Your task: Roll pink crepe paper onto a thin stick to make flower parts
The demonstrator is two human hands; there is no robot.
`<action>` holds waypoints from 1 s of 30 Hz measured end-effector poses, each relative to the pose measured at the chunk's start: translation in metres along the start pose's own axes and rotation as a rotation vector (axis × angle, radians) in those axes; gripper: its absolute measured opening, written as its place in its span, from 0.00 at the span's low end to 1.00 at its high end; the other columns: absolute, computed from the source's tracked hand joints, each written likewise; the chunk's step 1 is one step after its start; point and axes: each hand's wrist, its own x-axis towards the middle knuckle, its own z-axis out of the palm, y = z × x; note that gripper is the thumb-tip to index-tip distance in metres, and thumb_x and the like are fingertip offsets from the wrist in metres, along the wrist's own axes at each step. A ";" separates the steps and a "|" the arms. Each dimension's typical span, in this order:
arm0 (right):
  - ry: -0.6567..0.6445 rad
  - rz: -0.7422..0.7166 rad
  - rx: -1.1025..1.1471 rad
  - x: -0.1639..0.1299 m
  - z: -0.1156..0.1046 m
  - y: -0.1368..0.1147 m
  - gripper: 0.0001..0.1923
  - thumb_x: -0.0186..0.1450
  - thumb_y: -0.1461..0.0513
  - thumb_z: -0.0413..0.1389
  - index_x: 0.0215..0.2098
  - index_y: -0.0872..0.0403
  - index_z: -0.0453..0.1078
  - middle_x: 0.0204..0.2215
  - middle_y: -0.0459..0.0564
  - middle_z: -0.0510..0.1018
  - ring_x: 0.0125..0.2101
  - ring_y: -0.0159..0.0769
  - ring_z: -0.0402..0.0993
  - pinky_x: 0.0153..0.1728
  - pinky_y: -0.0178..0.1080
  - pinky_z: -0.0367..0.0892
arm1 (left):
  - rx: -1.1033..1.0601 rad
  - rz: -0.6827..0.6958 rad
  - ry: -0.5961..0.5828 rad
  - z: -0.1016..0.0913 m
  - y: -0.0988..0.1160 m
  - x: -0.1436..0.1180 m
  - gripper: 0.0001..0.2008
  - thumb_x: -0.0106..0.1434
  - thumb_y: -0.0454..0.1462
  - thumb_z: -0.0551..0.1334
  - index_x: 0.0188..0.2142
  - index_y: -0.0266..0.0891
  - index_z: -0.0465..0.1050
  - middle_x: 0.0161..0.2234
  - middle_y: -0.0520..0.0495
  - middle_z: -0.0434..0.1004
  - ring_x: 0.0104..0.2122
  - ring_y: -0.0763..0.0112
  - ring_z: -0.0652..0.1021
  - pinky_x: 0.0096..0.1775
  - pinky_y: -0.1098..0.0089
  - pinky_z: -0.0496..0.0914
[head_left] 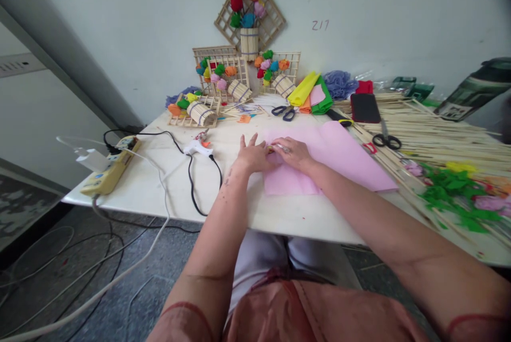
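A pink sheet [343, 156] of crepe-like paper lies on the white table in front of me. My left hand [255, 157] rests at the sheet's left edge, its fingers spread and its thumb side close to my right hand. On the sheet, my right hand [294, 153] is closed around a slim whitish pen-like thing [284, 148], mostly covered by the fingers. Between the two hands shows a small yellowish piece [270, 149], too small to make out. A white glue gun [198, 148] lies left of my left hand.
Stick lattices with paper flowers [223, 78] stand at the back. Black scissors [284, 112] and folded coloured paper [309, 92] lie beyond the sheet. On the right are wooden sticks [431, 129], a phone [365, 108], a bottle [475, 89] and green scraps [455, 193]. A power strip [107, 172] with cables sits left.
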 end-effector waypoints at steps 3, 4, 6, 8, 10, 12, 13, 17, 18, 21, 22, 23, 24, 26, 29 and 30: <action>-0.002 0.002 0.007 0.000 0.000 -0.001 0.15 0.65 0.54 0.45 0.42 0.46 0.70 0.39 0.46 0.77 0.40 0.35 0.72 0.38 0.36 0.63 | 0.049 -0.021 -0.002 0.000 0.004 -0.002 0.36 0.57 0.60 0.48 0.59 0.46 0.57 0.62 0.48 0.53 0.63 0.50 0.42 0.54 0.38 0.30; 0.003 0.006 0.014 0.000 0.000 0.000 0.15 0.65 0.54 0.45 0.42 0.46 0.70 0.39 0.46 0.77 0.41 0.36 0.72 0.39 0.37 0.63 | 0.065 -0.031 0.001 0.000 0.004 -0.002 0.35 0.57 0.59 0.48 0.59 0.47 0.58 0.62 0.48 0.54 0.63 0.50 0.42 0.54 0.38 0.29; 0.032 0.018 0.037 0.001 0.002 0.001 0.15 0.65 0.53 0.45 0.43 0.47 0.70 0.40 0.45 0.77 0.41 0.36 0.72 0.39 0.37 0.63 | 0.088 -0.050 0.006 0.000 0.006 -0.004 0.34 0.57 0.59 0.48 0.58 0.49 0.59 0.61 0.49 0.55 0.63 0.50 0.43 0.55 0.39 0.29; 0.081 0.035 0.067 0.001 0.003 0.003 0.15 0.65 0.53 0.45 0.44 0.47 0.69 0.41 0.45 0.77 0.41 0.35 0.72 0.40 0.37 0.64 | 0.100 -0.062 0.026 0.000 0.007 -0.005 0.32 0.57 0.59 0.49 0.57 0.52 0.60 0.60 0.50 0.58 0.63 0.50 0.45 0.55 0.40 0.30; 0.116 0.050 0.084 0.001 0.003 0.004 0.16 0.65 0.53 0.45 0.45 0.47 0.68 0.41 0.45 0.77 0.41 0.35 0.72 0.41 0.37 0.64 | 0.103 -0.060 0.061 0.000 0.009 -0.004 0.31 0.57 0.59 0.50 0.56 0.52 0.62 0.59 0.50 0.61 0.62 0.49 0.47 0.56 0.40 0.30; 0.123 0.055 0.081 0.001 0.002 0.005 0.16 0.65 0.53 0.45 0.45 0.47 0.69 0.41 0.45 0.77 0.41 0.35 0.72 0.41 0.37 0.64 | 0.105 -0.052 0.094 0.001 0.011 -0.003 0.30 0.57 0.58 0.52 0.54 0.51 0.65 0.57 0.49 0.64 0.61 0.48 0.49 0.56 0.41 0.29; 0.117 0.050 0.073 0.001 0.001 0.005 0.16 0.65 0.54 0.45 0.45 0.47 0.69 0.41 0.45 0.77 0.41 0.35 0.72 0.41 0.37 0.64 | 0.108 -0.047 0.105 0.001 0.012 -0.002 0.29 0.56 0.58 0.53 0.53 0.51 0.66 0.55 0.48 0.66 0.61 0.48 0.50 0.56 0.42 0.29; 0.054 -0.015 0.036 0.001 0.000 0.005 0.15 0.65 0.55 0.44 0.45 0.46 0.69 0.41 0.45 0.77 0.42 0.34 0.71 0.41 0.36 0.63 | 0.117 -0.026 0.145 0.001 0.016 0.000 0.26 0.56 0.56 0.56 0.51 0.50 0.68 0.52 0.48 0.69 0.61 0.50 0.52 0.57 0.44 0.27; 0.032 -0.031 0.025 0.001 0.000 0.005 0.15 0.66 0.55 0.44 0.45 0.46 0.69 0.41 0.45 0.77 0.42 0.34 0.71 0.41 0.36 0.63 | 0.117 -0.022 0.152 0.001 0.016 0.000 0.26 0.57 0.56 0.56 0.51 0.49 0.69 0.52 0.48 0.69 0.61 0.50 0.53 0.57 0.45 0.27; -0.001 -0.044 -0.014 0.003 0.003 0.006 0.16 0.66 0.56 0.43 0.46 0.46 0.69 0.40 0.46 0.77 0.41 0.34 0.71 0.40 0.36 0.63 | 0.125 -0.016 0.174 0.003 0.017 -0.002 0.26 0.58 0.55 0.55 0.52 0.47 0.68 0.52 0.47 0.70 0.60 0.51 0.54 0.57 0.45 0.27; 0.002 -0.036 -0.024 0.003 0.004 0.006 0.16 0.66 0.56 0.43 0.46 0.46 0.69 0.39 0.46 0.77 0.41 0.34 0.71 0.39 0.36 0.63 | 0.131 -0.017 0.185 0.004 0.018 -0.003 0.26 0.58 0.54 0.54 0.52 0.46 0.68 0.52 0.47 0.69 0.60 0.51 0.54 0.58 0.46 0.27; 0.008 -0.026 -0.031 0.004 0.005 0.006 0.16 0.66 0.55 0.43 0.46 0.45 0.68 0.39 0.46 0.77 0.40 0.34 0.71 0.39 0.36 0.63 | 0.136 -0.021 0.200 0.006 0.019 -0.005 0.26 0.59 0.54 0.54 0.53 0.46 0.67 0.52 0.46 0.69 0.60 0.52 0.54 0.58 0.47 0.28; 0.016 -0.017 -0.037 0.004 0.005 0.006 0.16 0.66 0.55 0.43 0.46 0.45 0.68 0.39 0.46 0.76 0.40 0.34 0.71 0.38 0.36 0.63 | 0.142 -0.022 0.220 0.007 0.020 -0.006 0.27 0.60 0.53 0.53 0.54 0.45 0.66 0.53 0.46 0.68 0.60 0.52 0.54 0.58 0.47 0.29; 0.029 -0.003 -0.049 0.004 0.006 0.006 0.16 0.65 0.53 0.44 0.45 0.44 0.69 0.38 0.46 0.76 0.38 0.35 0.71 0.37 0.36 0.62 | 0.139 -0.028 0.264 0.011 0.023 -0.009 0.27 0.61 0.53 0.52 0.55 0.44 0.65 0.54 0.45 0.67 0.60 0.53 0.56 0.59 0.49 0.31; 0.037 -0.001 -0.069 0.003 0.005 0.004 0.16 0.65 0.54 0.44 0.45 0.45 0.69 0.38 0.47 0.76 0.37 0.35 0.72 0.36 0.36 0.62 | 0.118 -0.007 0.312 0.016 0.026 -0.011 0.29 0.62 0.53 0.49 0.56 0.39 0.64 0.55 0.42 0.66 0.59 0.54 0.56 0.60 0.50 0.33; 0.036 -0.005 -0.074 0.002 0.004 0.003 0.16 0.65 0.54 0.44 0.45 0.45 0.69 0.38 0.47 0.76 0.37 0.35 0.72 0.35 0.36 0.62 | 0.113 -0.002 0.313 0.017 0.027 -0.011 0.30 0.62 0.53 0.48 0.56 0.37 0.63 0.55 0.40 0.65 0.59 0.54 0.56 0.60 0.50 0.34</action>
